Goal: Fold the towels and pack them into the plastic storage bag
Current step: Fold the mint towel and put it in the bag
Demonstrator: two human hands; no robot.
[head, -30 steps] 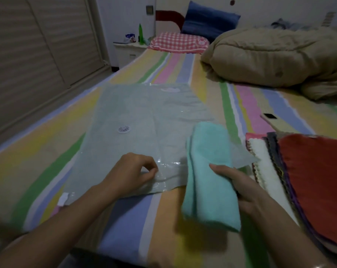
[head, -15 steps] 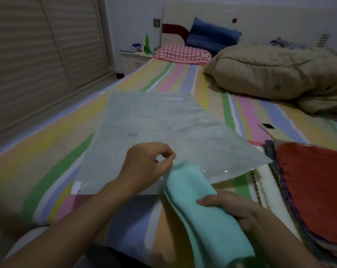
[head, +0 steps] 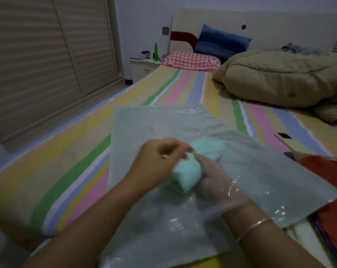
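Observation:
The clear plastic storage bag (head: 163, 122) lies flat on the striped bed in front of me. My left hand (head: 160, 161) pinches the bag's upper layer and holds it raised at the mouth. My right hand (head: 216, 184) is inside the bag, seen through the plastic, and holds the folded turquoise towel (head: 187, 175) from its right side. The towel is inside the bag, with its far end (head: 208, 149) pointing toward the bag's closed end. A bangle sits on my right wrist, just outside the bag.
A stack of unfolded towels, red (head: 329, 182) on top and a white one (head: 302, 235) below, sits at the right, partly under the bag's corner. A phone (head: 284, 137) lies on the bed behind it. A beige duvet (head: 279, 84) is bunched at the far right.
The towel has gone from the bag's mouth into the bag, and my right hand followed it in. My left hand still holds the upper layer, now lifted higher.

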